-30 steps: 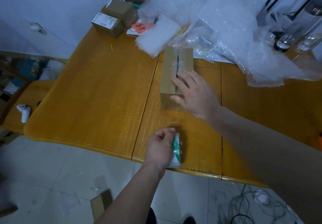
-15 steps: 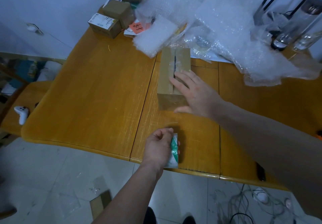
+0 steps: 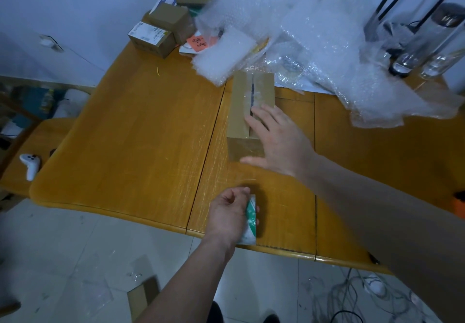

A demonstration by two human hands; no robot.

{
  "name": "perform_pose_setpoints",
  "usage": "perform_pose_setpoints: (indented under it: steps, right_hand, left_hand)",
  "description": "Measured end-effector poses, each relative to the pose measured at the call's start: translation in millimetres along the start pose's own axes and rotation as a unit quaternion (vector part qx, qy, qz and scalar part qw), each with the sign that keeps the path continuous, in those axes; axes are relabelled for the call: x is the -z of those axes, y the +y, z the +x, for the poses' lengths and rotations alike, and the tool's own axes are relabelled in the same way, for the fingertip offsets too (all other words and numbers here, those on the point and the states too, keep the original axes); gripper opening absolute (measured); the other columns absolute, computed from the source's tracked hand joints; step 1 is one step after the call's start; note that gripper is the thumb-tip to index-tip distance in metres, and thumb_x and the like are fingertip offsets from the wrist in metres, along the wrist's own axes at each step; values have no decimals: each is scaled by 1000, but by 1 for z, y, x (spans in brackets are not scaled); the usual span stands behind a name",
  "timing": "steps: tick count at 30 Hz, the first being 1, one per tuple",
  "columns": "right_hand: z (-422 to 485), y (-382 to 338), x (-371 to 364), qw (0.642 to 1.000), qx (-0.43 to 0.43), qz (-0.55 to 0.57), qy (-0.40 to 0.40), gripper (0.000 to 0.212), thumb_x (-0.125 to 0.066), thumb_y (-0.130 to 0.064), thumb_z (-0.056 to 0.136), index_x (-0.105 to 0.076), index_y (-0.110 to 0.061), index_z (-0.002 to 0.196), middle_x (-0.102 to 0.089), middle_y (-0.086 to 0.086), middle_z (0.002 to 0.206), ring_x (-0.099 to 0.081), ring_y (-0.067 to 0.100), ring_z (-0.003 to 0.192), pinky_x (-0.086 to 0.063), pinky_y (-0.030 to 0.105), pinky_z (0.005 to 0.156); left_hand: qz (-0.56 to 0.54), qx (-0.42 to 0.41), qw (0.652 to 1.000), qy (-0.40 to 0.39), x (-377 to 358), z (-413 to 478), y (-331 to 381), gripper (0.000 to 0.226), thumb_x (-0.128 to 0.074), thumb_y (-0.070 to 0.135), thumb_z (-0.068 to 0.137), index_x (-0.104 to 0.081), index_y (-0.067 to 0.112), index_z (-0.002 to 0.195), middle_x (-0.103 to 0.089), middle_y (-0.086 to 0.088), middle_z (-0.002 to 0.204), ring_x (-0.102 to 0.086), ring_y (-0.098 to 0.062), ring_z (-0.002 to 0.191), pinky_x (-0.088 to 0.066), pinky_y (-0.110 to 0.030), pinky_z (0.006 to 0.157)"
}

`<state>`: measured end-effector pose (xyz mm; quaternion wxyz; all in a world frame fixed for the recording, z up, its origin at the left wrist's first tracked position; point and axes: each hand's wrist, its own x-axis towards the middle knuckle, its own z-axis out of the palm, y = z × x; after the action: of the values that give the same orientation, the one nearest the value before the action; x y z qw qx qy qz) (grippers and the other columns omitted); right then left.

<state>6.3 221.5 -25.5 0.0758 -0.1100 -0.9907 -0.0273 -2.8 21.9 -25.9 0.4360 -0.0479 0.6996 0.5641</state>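
Note:
A long brown cardboard box (image 3: pixel 240 111) lies on the wooden table (image 3: pixel 141 146), its top flaps meeting along a dark seam with clear tape over it. My right hand (image 3: pixel 276 139) rests flat on the near end of the box, fingers straight, thumb down along the front face. My left hand (image 3: pixel 230 212) grips a roll of clear tape with a green and white core (image 3: pixel 250 219) near the table's front edge. A clear strip of tape runs from the roll toward the box.
Bubble wrap (image 3: pixel 314 33) is heaped over the table's back right. Small cardboard boxes (image 3: pixel 161 28) and an orange note (image 3: pixel 198 42) sit at the back. Glass tubes (image 3: pixel 427 46) stand far right. A white controller (image 3: pixel 30 164) lies on a chair at left. Cables (image 3: pixel 352 295) trail on the floor.
My right hand has slid slightly toward the near end of the box, and its thumb has come down over the front face. My left hand holds the tape roll in the same place.

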Motion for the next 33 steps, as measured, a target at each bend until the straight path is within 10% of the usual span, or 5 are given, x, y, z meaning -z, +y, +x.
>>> perform_pose_setpoints:
  steps: [5, 11, 18, 28, 33]
  right_hand:
    - [8, -19, -12, 994, -57, 14, 88, 63, -46, -59, 94, -58, -10, 132, -58, 14, 140, -47, 35, 136, -34, 52, 118]
    - [9, -12, -12, 999, -27, -9, 21, 89, -72, -63, 76, -48, -8, 141, -50, 14, 146, -40, 36, 141, -28, 55, 121]
    - [4, 14, -9, 993, 32, 93, 60, 58, -39, -47, 102, -52, -10, 145, -51, 13, 151, -41, 34, 143, -34, 54, 118]
    - [0, 20, -11, 998, 59, 23, 0, 96, -76, -49, 79, -32, -13, 156, -35, 11, 162, -27, 31, 152, -22, 52, 124]
    - [-12, 12, 26, 1000, -5, 25, -15, 99, -58, -69, 84, -21, -18, 160, -25, 6, 167, -19, 26, 155, -13, 56, 125]
  left_hand:
    - [-8, 1, 1000, -8, 1, 3, 0, 23, -61, 27, 101, -72, 7, 104, -71, 10, 54, -63, 3, 41, -48, -12, 40]
    - [-12, -1, 1000, -12, 2, 4, -1, 23, -60, 26, 101, -72, 6, 104, -72, 10, 55, -63, 2, 42, -49, -13, 40]
    - [-11, 6, 1000, -2, 3, 3, -3, 21, -63, 28, 99, -74, 11, 102, -72, 5, 61, -65, -2, 45, -51, -15, 42]
    - [-8, 12, 1000, 7, 1, -3, 2, 24, -62, 32, 99, -73, 11, 103, -72, 4, 63, -66, -4, 45, -50, -16, 42]
    - [-12, -17, 1000, 0, 1, -22, 13, 25, -60, 31, 101, -72, 10, 107, -73, 3, 68, -65, 3, 44, -49, -12, 42]
